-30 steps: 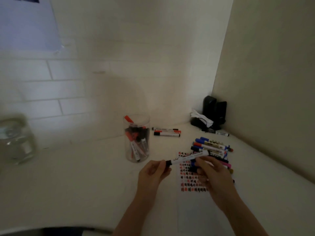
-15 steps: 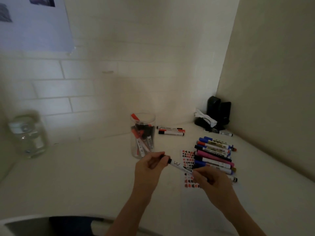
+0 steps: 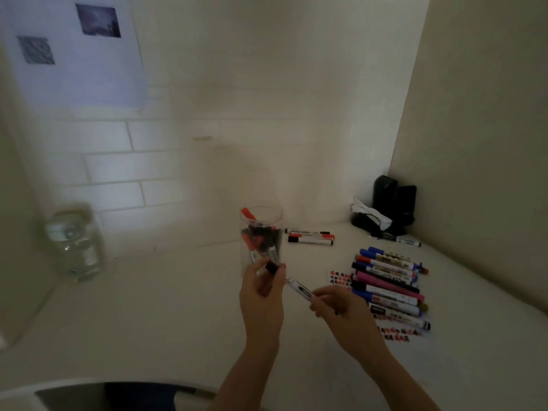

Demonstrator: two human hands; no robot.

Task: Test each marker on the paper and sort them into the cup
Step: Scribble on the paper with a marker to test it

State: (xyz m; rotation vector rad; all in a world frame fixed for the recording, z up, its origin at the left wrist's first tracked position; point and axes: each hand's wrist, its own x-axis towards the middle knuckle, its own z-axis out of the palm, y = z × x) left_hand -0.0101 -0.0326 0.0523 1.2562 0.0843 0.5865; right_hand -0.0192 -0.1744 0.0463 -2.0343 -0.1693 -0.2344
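Left hand [image 3: 261,289] pinches the black cap [image 3: 272,267], right hand [image 3: 341,307] grips the marker [image 3: 299,289], likely uncapping to test on the paper [image 3: 339,278].

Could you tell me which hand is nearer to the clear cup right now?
Left. The left hand is just in front of the cup; the right hand is farther right, by the paper.

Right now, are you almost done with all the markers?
Not yet. Several markers already stand in the cup. One marker is in hand: the left hand pinches its black cap, the right hand holds the barrel. A pile of about ten waits on the paper.
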